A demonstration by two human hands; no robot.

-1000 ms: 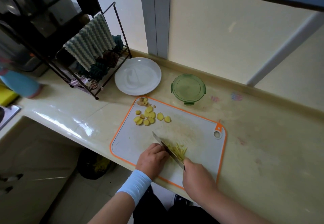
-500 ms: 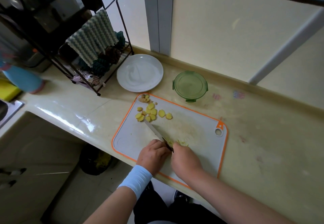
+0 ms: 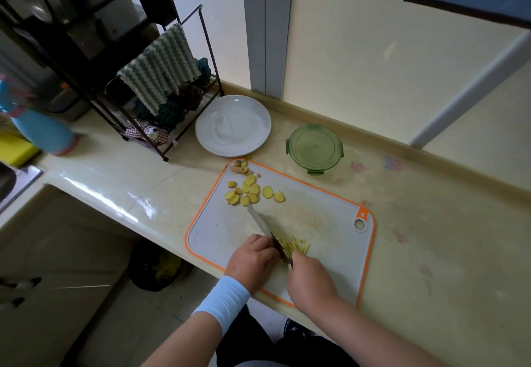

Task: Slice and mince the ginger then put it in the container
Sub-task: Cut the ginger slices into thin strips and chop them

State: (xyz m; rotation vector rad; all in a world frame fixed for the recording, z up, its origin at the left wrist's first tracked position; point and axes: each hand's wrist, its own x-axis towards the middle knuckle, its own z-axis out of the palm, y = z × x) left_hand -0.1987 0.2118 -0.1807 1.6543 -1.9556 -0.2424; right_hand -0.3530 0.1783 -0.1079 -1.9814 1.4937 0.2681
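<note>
Curling tightly, the right hand (image 3: 311, 283) clasps the knife (image 3: 263, 225).

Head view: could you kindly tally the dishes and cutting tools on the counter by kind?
Cutting board: 1
Knife: 1
White plate: 1
Green container: 1
Total: 4
</note>
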